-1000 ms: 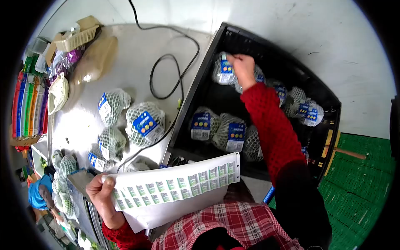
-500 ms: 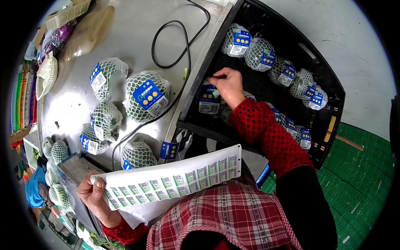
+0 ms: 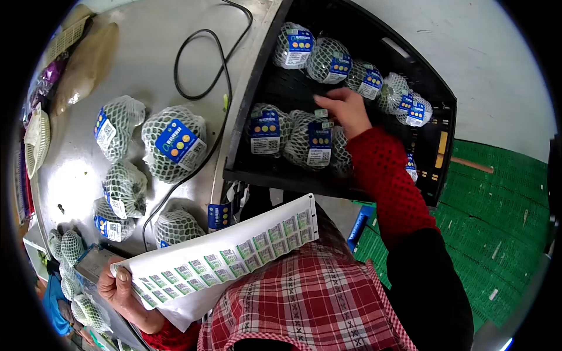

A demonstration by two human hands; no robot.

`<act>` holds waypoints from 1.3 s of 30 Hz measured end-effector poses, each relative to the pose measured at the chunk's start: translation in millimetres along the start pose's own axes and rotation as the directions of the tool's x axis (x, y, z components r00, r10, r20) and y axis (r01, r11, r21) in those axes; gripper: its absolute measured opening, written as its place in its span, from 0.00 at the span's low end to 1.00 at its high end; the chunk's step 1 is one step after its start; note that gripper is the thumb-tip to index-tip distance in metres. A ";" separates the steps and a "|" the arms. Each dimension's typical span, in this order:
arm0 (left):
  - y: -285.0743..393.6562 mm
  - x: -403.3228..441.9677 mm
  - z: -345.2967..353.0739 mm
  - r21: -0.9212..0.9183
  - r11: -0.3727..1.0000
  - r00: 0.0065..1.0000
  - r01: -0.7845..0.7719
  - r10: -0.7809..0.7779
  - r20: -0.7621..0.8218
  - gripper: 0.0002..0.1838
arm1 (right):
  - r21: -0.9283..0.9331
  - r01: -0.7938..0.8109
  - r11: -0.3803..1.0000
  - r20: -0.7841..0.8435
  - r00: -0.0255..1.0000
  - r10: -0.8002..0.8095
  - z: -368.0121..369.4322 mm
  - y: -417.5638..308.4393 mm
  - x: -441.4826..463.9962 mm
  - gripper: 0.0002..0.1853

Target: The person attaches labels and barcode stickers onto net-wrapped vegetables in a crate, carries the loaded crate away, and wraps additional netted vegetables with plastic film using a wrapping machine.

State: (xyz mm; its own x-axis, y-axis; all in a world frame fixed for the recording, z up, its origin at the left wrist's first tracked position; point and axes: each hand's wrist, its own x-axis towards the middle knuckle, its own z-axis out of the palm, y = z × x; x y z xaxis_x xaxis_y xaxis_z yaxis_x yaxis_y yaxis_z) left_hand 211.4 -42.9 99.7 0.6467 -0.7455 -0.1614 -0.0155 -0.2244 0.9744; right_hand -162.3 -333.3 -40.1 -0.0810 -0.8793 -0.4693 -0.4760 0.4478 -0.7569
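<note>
My left hand (image 3: 120, 286) grips the left end of a white sheet of stickers (image 3: 216, 257), printed with rows of small green-edged code labels. The sheet slants across my lap. Inside the black crate (image 3: 281, 85), my right hand (image 3: 348, 111) is just above a netted bag of green produce (image 3: 301, 137) with a blue label (image 3: 320, 137). A small sticker (image 3: 321, 113) shows at its curled fingers; their exact hold is partly hidden. Left of that bag lies another netted bag (image 3: 280, 126) with a blue label. My forearm partly covers the near row.
A far row of netted bags (image 3: 329, 60) lines the crate. More netted bags (image 3: 174, 143) lie on the metal table (image 3: 146, 64), beside a black cable (image 3: 225, 76). A metal box (image 3: 93, 260) stands by my left hand. Green slatted flooring (image 3: 445, 234) is at right.
My right hand has moved right from the near-left bag to the bag beside it, uncovering the first one. The view has shifted, and my left hand still holds the sticker sheet.
</note>
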 end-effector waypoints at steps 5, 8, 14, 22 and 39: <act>-2.8 14.8 13.6 0.013 1.000 0.985 -0.001 -0.001 0.175 0.10 | 0.212 -0.090 0.973 -0.041 0.994 0.100 -8.0 30.5 -14.8 0.22; 0.2 18.2 24.2 -0.028 0.999 0.966 -0.017 0.024 0.256 0.11 | 0.088 -0.045 0.995 0.059 0.997 0.040 1.7 38.6 -11.0 0.22; 5.4 16.9 60.0 -0.031 0.998 0.968 -0.052 0.058 0.243 0.15 | -0.577 0.193 0.793 -0.095 0.949 -0.300 -38.6 42.6 -0.3 0.29; 15.6 12.5 133.8 -0.026 0.997 0.914 -0.077 0.081 0.397 0.14 | 0.167 -0.151 0.974 0.073 0.987 0.140 -106.6 73.8 -13.7 0.27; 47.9 5.2 205.3 0.163 0.891 0.669 -0.424 0.187 0.719 0.11 | 0.282 0.797 0.535 0.322 0.446 -0.835 -30.4 -81.9 -133.4 0.10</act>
State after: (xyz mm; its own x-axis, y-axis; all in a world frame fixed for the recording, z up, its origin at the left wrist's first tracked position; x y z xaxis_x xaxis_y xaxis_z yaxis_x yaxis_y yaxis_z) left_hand 57.4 -186.4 113.4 -0.1184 -0.9922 -0.0386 -0.4121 0.0137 0.9110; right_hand -139.2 -257.6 98.3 0.6435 -0.7139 0.2760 -0.0723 -0.4157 -0.9066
